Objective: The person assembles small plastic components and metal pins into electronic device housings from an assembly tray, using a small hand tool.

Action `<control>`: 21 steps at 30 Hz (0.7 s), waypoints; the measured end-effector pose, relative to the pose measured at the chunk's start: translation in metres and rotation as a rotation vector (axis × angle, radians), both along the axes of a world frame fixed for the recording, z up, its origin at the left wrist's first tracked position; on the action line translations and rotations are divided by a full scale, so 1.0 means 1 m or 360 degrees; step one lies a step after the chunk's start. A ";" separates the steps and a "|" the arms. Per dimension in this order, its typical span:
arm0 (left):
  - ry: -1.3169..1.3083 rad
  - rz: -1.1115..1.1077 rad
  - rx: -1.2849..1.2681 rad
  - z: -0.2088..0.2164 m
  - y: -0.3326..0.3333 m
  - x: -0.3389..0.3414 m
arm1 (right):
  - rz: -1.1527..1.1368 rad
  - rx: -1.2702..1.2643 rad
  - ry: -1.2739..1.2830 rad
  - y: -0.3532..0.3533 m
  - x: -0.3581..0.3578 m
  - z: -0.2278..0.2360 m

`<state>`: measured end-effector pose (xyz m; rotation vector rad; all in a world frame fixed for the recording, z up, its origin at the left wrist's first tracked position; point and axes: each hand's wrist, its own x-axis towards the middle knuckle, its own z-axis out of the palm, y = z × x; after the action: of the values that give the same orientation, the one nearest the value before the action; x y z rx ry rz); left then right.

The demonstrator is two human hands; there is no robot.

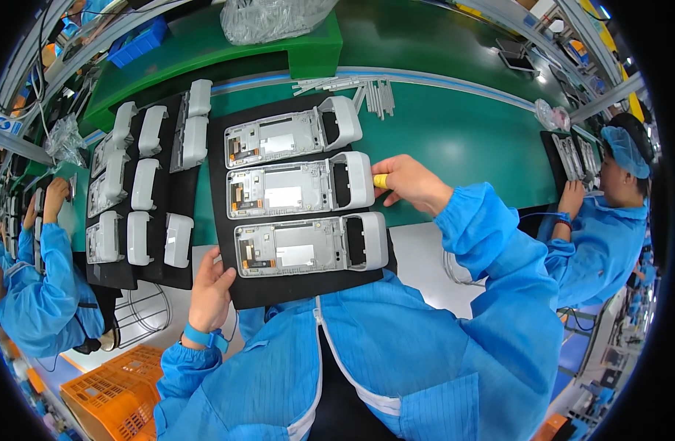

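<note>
Three grey device housings [282,189] lie in a row on a black mat [308,289], each with an open frame at its right end and an orange-brown flex cable at its left. At the mat's near left edge is my left hand [211,294], closed on that edge with the thumb on top, beside the nearest housing. My right hand [414,184] is at the right end of the middle housing, its fingers curled together. A small yellow piece [381,181] shows at those fingertips, against the housing; whether it is held or worn on a finger I cannot tell.
Left of the mat, several grey curved covers [145,184] stand on black strips. Thin grey bars [380,99] lie behind the housings. A green raised shelf [315,48] carries a plastic bag [271,18]. A co-worker [609,213] sits at right, another at left. An orange crate [117,389] stands below.
</note>
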<state>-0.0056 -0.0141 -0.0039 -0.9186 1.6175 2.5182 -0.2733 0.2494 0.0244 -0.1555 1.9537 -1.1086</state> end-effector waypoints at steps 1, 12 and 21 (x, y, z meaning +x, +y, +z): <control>0.0037 -0.0028 0.0031 0.001 -0.001 -0.001 | -0.0038 -0.0002 -0.0013 0.000 -0.001 -0.001; 0.0060 0.0065 0.0070 0.012 0.021 0.018 | -0.0075 -0.0249 -0.0174 0.000 0.024 0.012; 0.0193 -0.0271 0.0014 0.069 0.047 -0.015 | -0.0429 -0.0394 -0.0065 0.078 0.045 0.045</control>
<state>-0.0206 0.0331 0.0646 -0.6091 1.6371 2.5052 -0.2284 0.3270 0.0689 -0.0005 1.8325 -1.5184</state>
